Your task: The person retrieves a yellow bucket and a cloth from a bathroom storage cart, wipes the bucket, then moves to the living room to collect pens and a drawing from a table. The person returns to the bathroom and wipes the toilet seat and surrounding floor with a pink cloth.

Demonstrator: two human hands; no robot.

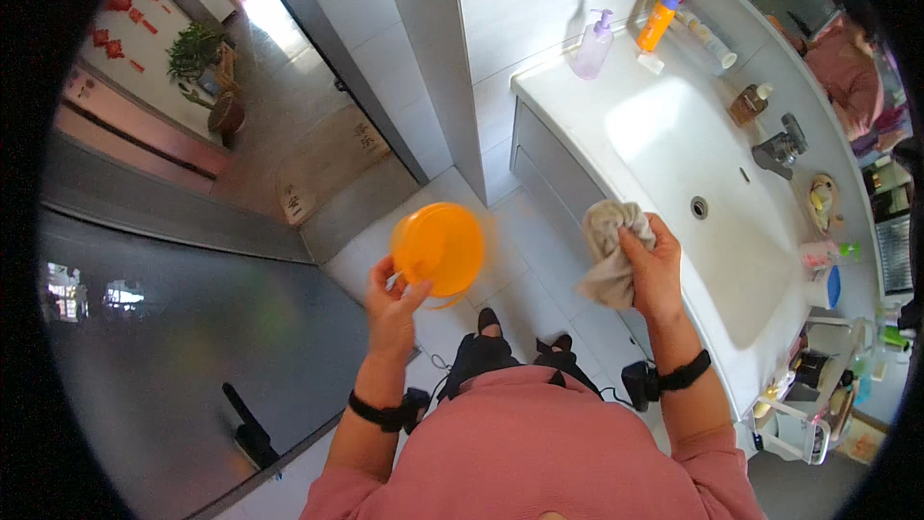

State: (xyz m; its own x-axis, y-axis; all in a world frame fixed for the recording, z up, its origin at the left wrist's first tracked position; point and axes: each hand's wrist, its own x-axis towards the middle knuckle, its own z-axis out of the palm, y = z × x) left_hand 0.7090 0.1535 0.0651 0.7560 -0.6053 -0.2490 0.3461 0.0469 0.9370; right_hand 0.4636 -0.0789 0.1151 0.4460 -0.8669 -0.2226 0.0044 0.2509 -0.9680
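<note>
My left hand (393,300) grips the lower left edge of a round orange plastic container (444,245), held in the air above the tiled floor. It looks slightly blurred, and whether anything is inside is not visible. Something small and whitish shows between the fingers of that hand. In my right hand (658,267) is a bunched beige-grey cloth (612,253), pinched by thumb and fingers so that its lower end hangs loose. That hand is beside the front edge of a white washbasin (650,152).
A dark grey door (180,347) with a black handle stands on the left, next to a doorway with a mat (332,159). A purple-topped pump bottle (595,47), an orange bottle (657,25) and a tap (783,148) line the basin. A white rack (816,412) holds toiletries.
</note>
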